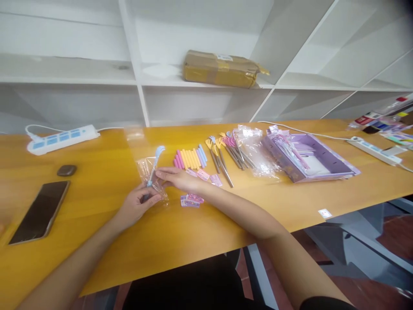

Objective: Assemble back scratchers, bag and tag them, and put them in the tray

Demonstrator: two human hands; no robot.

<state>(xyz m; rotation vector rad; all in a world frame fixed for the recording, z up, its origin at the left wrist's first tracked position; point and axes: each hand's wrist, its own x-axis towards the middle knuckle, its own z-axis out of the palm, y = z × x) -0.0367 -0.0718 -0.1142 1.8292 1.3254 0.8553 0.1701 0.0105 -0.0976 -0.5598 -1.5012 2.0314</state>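
Gripping back scratcher (156, 159), likely light, stiff, best held by handle (146, 197), in left hand (138, 204); can't tell right hand's (177, 178) grip beside slippery-looking bag (143, 167).

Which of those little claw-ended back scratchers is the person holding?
The light blue scratcher, gripped by its handle in the left hand. The other scratchers lie bunched on the table, right of the colourful tubes.
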